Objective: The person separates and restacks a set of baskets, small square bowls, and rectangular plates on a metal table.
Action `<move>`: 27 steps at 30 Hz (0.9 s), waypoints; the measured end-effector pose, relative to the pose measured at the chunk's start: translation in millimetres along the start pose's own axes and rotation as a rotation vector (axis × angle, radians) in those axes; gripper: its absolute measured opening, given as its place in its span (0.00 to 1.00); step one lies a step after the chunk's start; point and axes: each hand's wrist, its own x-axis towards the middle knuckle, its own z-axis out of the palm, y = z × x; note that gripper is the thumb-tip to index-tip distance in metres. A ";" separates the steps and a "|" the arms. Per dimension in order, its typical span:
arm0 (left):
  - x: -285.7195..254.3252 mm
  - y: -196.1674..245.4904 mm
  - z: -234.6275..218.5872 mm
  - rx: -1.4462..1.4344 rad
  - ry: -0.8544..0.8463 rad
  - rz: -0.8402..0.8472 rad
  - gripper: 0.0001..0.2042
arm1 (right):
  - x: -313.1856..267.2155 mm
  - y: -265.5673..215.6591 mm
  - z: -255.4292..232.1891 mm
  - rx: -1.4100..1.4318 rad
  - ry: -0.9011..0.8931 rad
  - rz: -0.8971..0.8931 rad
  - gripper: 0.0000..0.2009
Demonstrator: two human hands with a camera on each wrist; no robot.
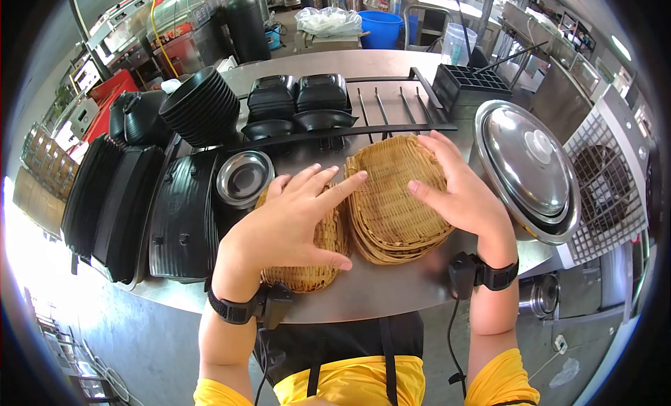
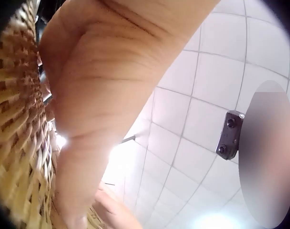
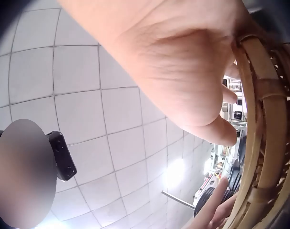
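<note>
Head view shows two lots of woven bamboo baskets at the near edge of the steel counter (image 1: 391,294), and the stack of baskets (image 1: 395,196) serves as the landmark for everything else. Just left of that stack, and partly tucked under its edge, lies a single basket (image 1: 307,270); the left hand (image 1: 293,221) rests flat across it with fingers straight and spread, the index tip reaching onto the stack's left rim. The right hand (image 1: 458,189) lies over the stack's right side, fingers fairly straight on the weave; the right wrist view suggests the thumb hooks at the rim, though that close, warped picture does not settle whether it truly grips. As a judgement, most baskets are already nested together and the single one beside them remains to be joined or parted, so the sorting looks well along but not finished. Beyond the stack to the left sits a small steel bowl (image 1: 244,177), with black trays (image 1: 140,210) further left. To the stack's right stands a large steel lid (image 1: 528,168). Farther behind are black bowls (image 1: 203,105) and black lidded boxes (image 1: 300,95).
</note>
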 end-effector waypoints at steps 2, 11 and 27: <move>-6.2 -0.2 -5.0 0.005 -0.006 -0.051 0.59 | 0.6 -9.5 -4.6 0.022 0.003 0.005 0.31; -10.0 -1.9 -1.6 0.034 -0.058 -0.217 0.61 | -5.9 -28.3 -25.9 -0.221 -0.320 -0.429 0.29; -21.6 -10.8 -25.5 -0.280 0.518 0.003 0.31 | -4.6 -30.0 -27.1 0.031 -0.261 -0.457 0.23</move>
